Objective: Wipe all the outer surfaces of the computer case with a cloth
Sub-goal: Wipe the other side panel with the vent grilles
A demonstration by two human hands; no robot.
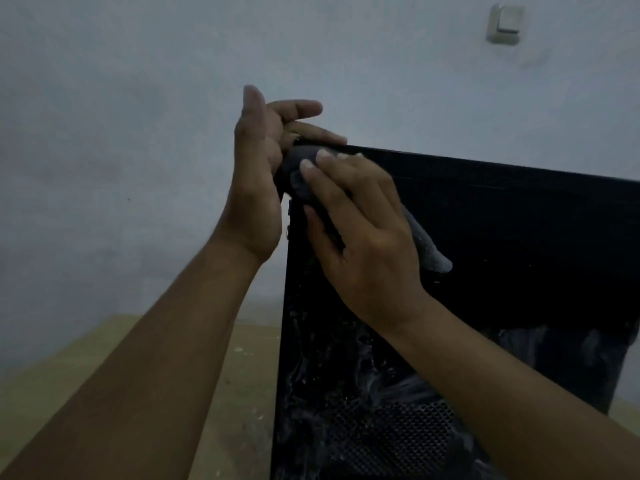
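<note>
Right hand (363,233) presses cloth (428,249) flat-fingered on computer case (519,258) top corner, left hand (256,178) braces open-fingered; smeared lower panel probably comes next

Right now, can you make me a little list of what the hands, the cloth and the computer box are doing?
left hand: palm against the computer case's top corner, fingers over its edge
right hand: presses the grey cloth onto that corner
grey cloth: bunched under the right hand, one end trailing out
computer case: black, upright on a tan table, pale smears low down
wall: light switch, upper right
</note>
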